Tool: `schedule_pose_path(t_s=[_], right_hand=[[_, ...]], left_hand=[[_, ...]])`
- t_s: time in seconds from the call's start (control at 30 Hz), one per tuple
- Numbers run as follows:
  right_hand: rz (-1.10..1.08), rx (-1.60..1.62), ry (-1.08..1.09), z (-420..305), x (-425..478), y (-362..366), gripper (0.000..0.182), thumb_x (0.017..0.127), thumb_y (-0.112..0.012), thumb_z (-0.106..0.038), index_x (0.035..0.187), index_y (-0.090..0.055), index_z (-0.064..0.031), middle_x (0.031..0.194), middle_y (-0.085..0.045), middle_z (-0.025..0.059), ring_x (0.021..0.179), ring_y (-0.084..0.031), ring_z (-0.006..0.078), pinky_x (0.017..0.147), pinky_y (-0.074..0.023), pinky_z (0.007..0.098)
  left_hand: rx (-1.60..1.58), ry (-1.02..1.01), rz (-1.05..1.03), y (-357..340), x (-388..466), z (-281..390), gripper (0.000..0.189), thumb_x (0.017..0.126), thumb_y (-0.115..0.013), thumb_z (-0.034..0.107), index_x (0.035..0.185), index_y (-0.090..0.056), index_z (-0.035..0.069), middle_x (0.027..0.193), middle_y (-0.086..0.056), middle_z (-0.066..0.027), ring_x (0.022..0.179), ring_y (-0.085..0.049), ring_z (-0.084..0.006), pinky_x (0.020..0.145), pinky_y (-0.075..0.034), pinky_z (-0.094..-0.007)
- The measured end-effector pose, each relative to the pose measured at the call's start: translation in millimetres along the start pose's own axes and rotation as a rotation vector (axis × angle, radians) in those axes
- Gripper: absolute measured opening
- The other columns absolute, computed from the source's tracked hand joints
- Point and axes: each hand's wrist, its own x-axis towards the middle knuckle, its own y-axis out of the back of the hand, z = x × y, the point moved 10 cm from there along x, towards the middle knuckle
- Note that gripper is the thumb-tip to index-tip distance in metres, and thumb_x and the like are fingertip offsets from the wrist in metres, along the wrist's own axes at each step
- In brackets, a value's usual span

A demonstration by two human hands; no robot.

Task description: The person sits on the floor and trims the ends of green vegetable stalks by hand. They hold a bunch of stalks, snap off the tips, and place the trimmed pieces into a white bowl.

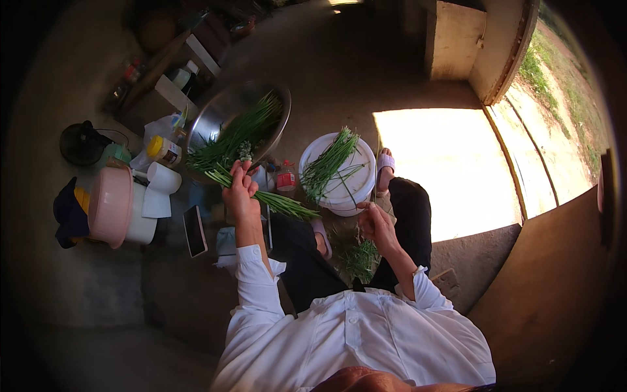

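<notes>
My left hand (pixel 241 192) is closed around a bunch of long green stalks (pixel 284 205), which look like garlic chives, just in front of a wide steel basin (pixel 287 105). More long green leaves (pixel 245 128) and a clump of whitish flower heads (pixel 244 150) lie in that basin. My right hand (pixel 377 224) pinches thin green strands between thumb and fingers, beside the rim of a white round bucket or its lid (pixel 365 183). A loose bundle of the same greens (pixel 329 166) rests on the white top. Trimmed green bits (pixel 361 258) lie on the floor between my feet.
A red-labelled plastic bottle (pixel 286 179) stands between basin and bucket. At the left are a smartphone (pixel 195 231), a pink basin (pixel 111 207), a paper roll (pixel 163 179), a yellow-lidded jar (pixel 164 150) and a small fan (pixel 82 143). A doorway threshold (pixel 507 161) is at the right.
</notes>
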Motion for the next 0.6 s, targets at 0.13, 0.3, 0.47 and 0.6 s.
schedule_pose_path(t_s=[0.13,0.3,0.47,0.6], right_hand=[[0.024,0.017,-0.041,14,2,4,0.04,0.103,-0.04,-0.039,0.114,-0.057,-0.0053,0.074,-0.054,-0.0018,0.051,-0.03,0.0037,0.044,-0.0239,0.0198],[0.086,0.026,-0.015,22,6,11,0.042,0.103,-0.04,-0.042,0.113,-0.059,-0.006,0.071,-0.054,-0.0021,0.05,-0.035,0.003,0.043,-0.025,0.0198],[0.327,0.028,0.198,-2,21,46,0.042,0.104,-0.038,-0.04,0.111,-0.06,-0.0042,0.071,-0.054,-0.0021,0.051,-0.04,0.0044,0.045,-0.0298,0.0205],[0.357,-0.266,0.339,21,49,66,0.05,0.104,-0.036,-0.043,0.116,-0.059,0.0004,0.079,-0.058,0.0014,0.068,-0.05,0.0094,0.064,-0.0426,0.0245]], left_hand=[[-0.053,-0.04,-0.009,-15,10,12,0.025,0.096,-0.055,0.007,0.119,-0.059,-0.001,0.108,-0.069,-0.0138,0.053,-0.031,-0.0022,0.045,-0.027,-0.0191],[-0.018,-0.086,0.0,-8,15,32,0.026,0.095,-0.058,0.01,0.119,-0.06,-0.002,0.11,-0.067,-0.0105,0.052,-0.03,-0.0029,0.044,-0.027,-0.0197],[0.017,-0.167,0.046,-3,-30,32,0.024,0.098,-0.058,0.022,0.109,-0.064,0.002,0.078,-0.054,0.0019,0.05,-0.029,-0.0021,0.043,-0.023,-0.0209],[0.034,-0.072,-0.035,-20,-72,-7,0.026,0.099,-0.057,0.027,0.1,-0.063,0.002,0.074,-0.053,0.0026,0.047,-0.027,-0.0023,0.042,-0.022,-0.0211]])
